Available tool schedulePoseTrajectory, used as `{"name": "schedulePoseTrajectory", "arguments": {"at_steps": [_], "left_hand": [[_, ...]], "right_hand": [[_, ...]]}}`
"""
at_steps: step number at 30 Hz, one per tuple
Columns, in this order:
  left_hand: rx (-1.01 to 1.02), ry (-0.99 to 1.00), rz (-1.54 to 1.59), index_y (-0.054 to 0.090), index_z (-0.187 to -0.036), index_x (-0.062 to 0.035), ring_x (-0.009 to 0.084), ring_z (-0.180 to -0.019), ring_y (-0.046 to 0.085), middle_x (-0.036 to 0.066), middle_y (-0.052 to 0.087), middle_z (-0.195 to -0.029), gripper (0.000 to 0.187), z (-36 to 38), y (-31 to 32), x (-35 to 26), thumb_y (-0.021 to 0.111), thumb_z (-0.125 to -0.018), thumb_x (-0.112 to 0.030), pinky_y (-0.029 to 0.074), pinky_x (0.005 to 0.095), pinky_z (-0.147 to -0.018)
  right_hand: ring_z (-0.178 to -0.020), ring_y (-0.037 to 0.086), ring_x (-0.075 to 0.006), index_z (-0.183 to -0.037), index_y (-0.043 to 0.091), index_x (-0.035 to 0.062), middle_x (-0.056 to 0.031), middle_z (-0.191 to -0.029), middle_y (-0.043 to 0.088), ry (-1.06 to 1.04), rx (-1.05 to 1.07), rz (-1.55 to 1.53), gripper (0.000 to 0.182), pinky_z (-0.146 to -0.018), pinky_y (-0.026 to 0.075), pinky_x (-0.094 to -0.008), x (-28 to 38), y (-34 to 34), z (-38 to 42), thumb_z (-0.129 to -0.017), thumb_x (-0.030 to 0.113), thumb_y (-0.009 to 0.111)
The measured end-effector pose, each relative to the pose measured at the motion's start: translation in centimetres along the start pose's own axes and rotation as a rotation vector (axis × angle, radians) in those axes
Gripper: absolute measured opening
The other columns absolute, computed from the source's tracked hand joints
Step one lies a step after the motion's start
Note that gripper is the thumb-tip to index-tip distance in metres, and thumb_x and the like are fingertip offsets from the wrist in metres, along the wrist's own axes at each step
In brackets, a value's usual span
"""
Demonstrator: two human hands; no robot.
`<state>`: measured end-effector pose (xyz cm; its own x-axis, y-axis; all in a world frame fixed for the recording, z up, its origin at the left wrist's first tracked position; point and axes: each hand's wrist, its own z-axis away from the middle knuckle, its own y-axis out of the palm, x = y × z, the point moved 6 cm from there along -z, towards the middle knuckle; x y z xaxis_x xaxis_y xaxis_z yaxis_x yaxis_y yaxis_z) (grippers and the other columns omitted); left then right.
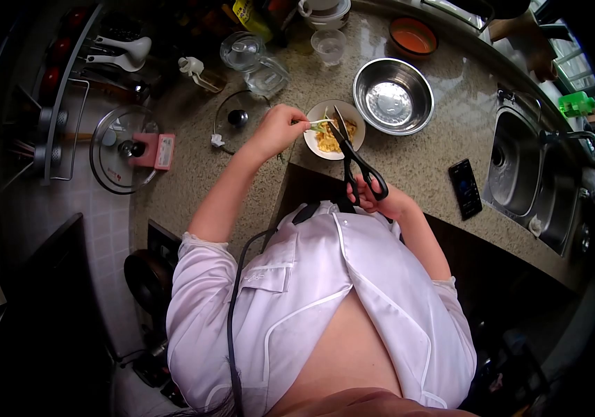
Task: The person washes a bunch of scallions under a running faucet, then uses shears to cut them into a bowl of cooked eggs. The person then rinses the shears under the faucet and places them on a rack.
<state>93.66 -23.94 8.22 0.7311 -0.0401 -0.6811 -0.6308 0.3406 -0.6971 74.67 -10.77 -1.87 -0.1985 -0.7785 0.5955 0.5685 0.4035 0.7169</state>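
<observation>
Evidently we are at a snipping step: our left hand (285, 129) holds a pale green-and-white stalk, scallion by its look (321, 122), over a white bowl (316, 112) of yellow, egg-like pieces (327, 143); our right hand (369, 194) works the black-handled scissors (354, 160). Left thumb and fingertips are together, pinched on the stalk's near end; right fingers are curled about the scissor loops, clamped on the handles; the loops stand apart, though how far the blades part we cannot tell.

The next move, we judge, calls for squaring the blades across the stalk and squeezing the loops, left fingertips kept clear of the edges, so that bits drop inside the rim.

Orientation: the stalk lies nearly crosswise, its long axis running left to right from our pinch, free end toward the blades; whether it touches them we cannot tell; the scissors' long axis runs away from us and slants left, tips over the bowl, loops nearest our body; the steel basin (388, 96) sits just beyond the bowl, to its right.
</observation>
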Motion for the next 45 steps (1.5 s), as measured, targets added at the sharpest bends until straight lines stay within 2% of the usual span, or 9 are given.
{"name": "schedulePoseTrajectory", "arguments": {"at_steps": [5, 9, 16, 20, 24, 26, 27, 29, 45], "left_hand": [[0.038, 0.167, -0.149, 0.065, -0.084, 0.0023, 0.0170, -0.064, 0.055, 0.011, 0.060, -0.070, 0.019, -0.2, -0.2, -1.6, 0.062, -0.073, -0.014, 0.043, 0.0286, -0.059], [0.091, 0.171, -0.088, 0.065, -0.085, 0.0022, 0.0169, -0.066, 0.056, 0.011, 0.060, -0.072, 0.019, -0.6, -0.3, -2.0, 0.062, -0.074, -0.013, 0.043, 0.0284, -0.060], [0.100, 0.043, 0.085, 0.065, -0.084, 0.0019, 0.0128, -0.066, 0.056, 0.009, 0.063, -0.071, 0.017, -1.2, -1.5, -2.6, 0.062, -0.075, -0.012, 0.044, 0.0269, -0.062], [0.150, -0.005, 0.278, 0.065, -0.086, 0.0030, 0.0069, -0.068, 0.053, 0.003, 0.062, -0.073, 0.018, -1.5, -0.8, -1.9, 0.062, -0.078, -0.013, 0.042, 0.0226, -0.063], [0.165, -0.034, 0.323, 0.065, -0.086, 0.0028, 0.0075, -0.069, 0.053, 0.004, 0.063, -0.075, 0.018, -1.9, -0.4, -1.4, 0.062, -0.078, -0.013, 0.042, 0.0224, -0.064], [0.206, -0.114, 0.406, 0.065, -0.087, -0.0001, 0.0027, -0.057, 0.043, -0.004, 0.055, -0.065, 0.020, -2.0, 0.3, -0.6, 0.063, -0.079, -0.018, 0.033, 0.0194, -0.049], [0.207, -0.113, 0.404, 0.065, -0.087, -0.0001, 0.0027, -0.057, 0.043, -0.004, 0.055, -0.065, 0.020, -2.1, 0.3, -0.4, 0.063, -0.079, -0.018, 0.033, 0.0194, -0.049], [0.216, -0.155, 0.364, 0.065, -0.087, 0.0030, 0.0084, -0.069, 0.055, 0.005, 0.063, -0.076, 0.019, -2.1, 0.5, 0.2, 0.063, -0.078, -0.013, 0.043, 0.0227, -0.064], [0.282, -0.086, 0.286, 0.065, -0.085, 0.0040, 0.0101, -0.069, 0.056, 0.007, 0.064, -0.075, 0.018, -2.6, 1.7, 0.8, 0.064, -0.076, -0.012, 0.045, 0.0241, -0.064]], "right_hand": [[-0.052, 0.033, -0.0043, -0.098, 0.052, 0.0090, -0.0011, -0.083, 0.051, 0.003, -0.029, -0.006, 0.074, -0.044, 0.023, -0.0167, -0.3, -0.6, 0.2, -0.059, 0.071, 0.060], [-0.052, 0.033, -0.0044, -0.097, 0.054, 0.0076, 0.0008, -0.081, 0.053, -0.001, -0.018, -0.041, 0.072, -0.044, 0.021, -0.0182, -0.7, -0.7, 0.3, -0.060, 0.069, 0.060], [-0.054, 0.035, -0.0050, -0.097, 0.054, 0.0074, 0.0001, -0.082, 0.054, -0.018, -0.046, -0.084, 0.071, -0.045, 0.022, -0.0183, -1.7, -1.9, 1.1, -0.063, 0.069, 0.057], [-0.055, 0.034, -0.0052, -0.098, 0.054, 0.0092, 0.0005, -0.084, 0.054, -0.008, 0.018, -0.146, 0.071, -0.047, 0.023, -0.0179, -1.9, -1.6, 0.8, -0.063, 0.072, 0.055], [-0.057, 0.032, -0.0045, -0.098, 0.053, 0.0124, 0.0017, -0.089, 0.052, -0.033, 0.133, -0.164, 0.075, -0.047, 0.023, -0.0172, -0.7, 0.0, 0.8, -0.059, 0.077, 0.053], [-0.057, 0.032, -0.0044, -0.099, 0.053, 0.0131, 0.0020, -0.089, 0.052, -0.034, 0.167, -0.167, 0.077, -0.048, 0.023, -0.0167, -0.4, 0.1, 0.7, -0.057, 0.078, 0.053], [-0.057, 0.031, -0.0043, -0.099, 0.052, 0.0138, 0.0023, -0.088, 0.051, -0.034, 0.200, -0.173, 0.079, -0.048, 0.022, -0.0161, -0.3, 0.2, 0.7, -0.056, 0.079, 0.052], [-0.056, 0.030, -0.0043, -0.100, 0.050, 0.0129, 0.0019, -0.087, 0.050, -0.024, 0.171, -0.166, 0.082, -0.048, 0.023, -0.0154, -0.3, 0.1, 0.6, -0.053, 0.080, 0.054], [-0.055, 0.030, -0.0039, -0.095, 0.051, 0.0127, 0.0015, -0.082, 0.051, 0.012, 0.097, -0.212, 0.073, -0.047, 0.022, -0.0150, -1.1, -0.9, 0.1, -0.058, 0.076, 0.055]]}}
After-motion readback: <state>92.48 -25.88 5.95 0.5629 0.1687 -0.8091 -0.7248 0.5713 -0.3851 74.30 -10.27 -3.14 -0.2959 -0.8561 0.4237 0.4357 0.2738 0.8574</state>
